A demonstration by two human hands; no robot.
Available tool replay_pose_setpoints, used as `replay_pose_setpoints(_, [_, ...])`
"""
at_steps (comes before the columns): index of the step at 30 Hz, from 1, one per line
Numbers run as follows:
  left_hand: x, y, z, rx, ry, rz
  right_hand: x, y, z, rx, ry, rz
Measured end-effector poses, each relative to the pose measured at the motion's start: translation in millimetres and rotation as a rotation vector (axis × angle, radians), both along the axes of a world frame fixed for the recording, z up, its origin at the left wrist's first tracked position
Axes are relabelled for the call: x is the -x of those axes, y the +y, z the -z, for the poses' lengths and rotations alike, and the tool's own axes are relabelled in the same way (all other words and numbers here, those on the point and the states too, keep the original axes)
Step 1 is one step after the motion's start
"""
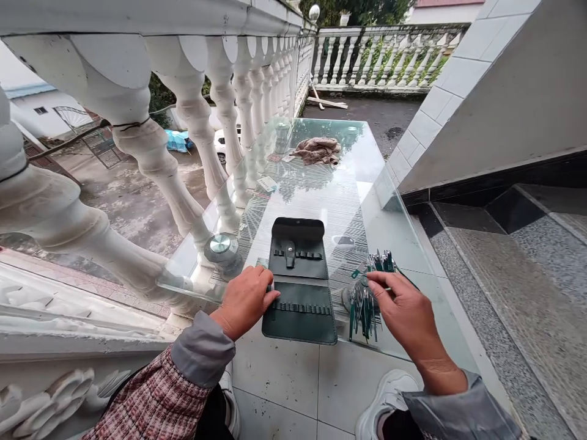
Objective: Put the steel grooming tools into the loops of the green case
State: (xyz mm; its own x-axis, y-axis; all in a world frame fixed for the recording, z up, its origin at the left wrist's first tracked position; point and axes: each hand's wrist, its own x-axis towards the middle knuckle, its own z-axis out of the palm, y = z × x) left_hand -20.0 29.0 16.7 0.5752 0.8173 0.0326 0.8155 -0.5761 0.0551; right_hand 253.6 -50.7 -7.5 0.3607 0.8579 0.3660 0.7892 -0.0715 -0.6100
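Observation:
A dark green case (300, 327) lies unfolded on the glass table, with rows of elastic loops across both halves and a small snap-closed piece held in the upper half. My left hand (247, 299) rests at the left edge of its lower half, fingers closed on that edge. To the right of the case, a pile of slim metal tools with green handles (364, 315) lies near the table's front edge. My right hand (403, 308) is over this pile, thumb and fingertips pinched together; what they hold is too small to make out.
The glass table (343, 201) also bears a crumpled brown cloth (316, 151) and a small packet (267, 184). White balusters (199, 122) run along the left, stone steps (518, 275) rise on the right. My shoes are below the front edge.

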Motion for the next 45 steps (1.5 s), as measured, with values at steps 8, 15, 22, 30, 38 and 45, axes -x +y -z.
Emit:
replay_pose_setpoints(8, [-2.0,1.7,1.7,0.023,0.044,0.025,-17.6,-7.1,3.2,0.157,-0.015,0.079])
replay_pose_setpoints(15, [-2.3,3.3,2.2,0.031,0.035,0.026,-20.2,-10.0,5.8,0.239,-0.137,0.012])
replay_pose_setpoints(22, [-4.3,3.7,1.4,-0.004,0.02,-0.016,-4.9,-9.6,12.8,0.173,-0.233,-0.214])
replay_pose_setpoints(30, [-4.2,3.3,1.6,-0.007,0.004,-0.01,-5.7,-9.5,13.6,0.141,-0.392,-0.284])
replay_pose_setpoints(38, [-0.4,7.1,5.9,0.005,-0.016,-0.014,-10.5,-9.0,10.6,0.144,-0.472,-0.38])
replay_pose_setpoints(45, [5.4,9.2,2.6,0.06,0.016,-0.04,-27.8,-4.4,20.6,0.05,-0.493,-0.463])
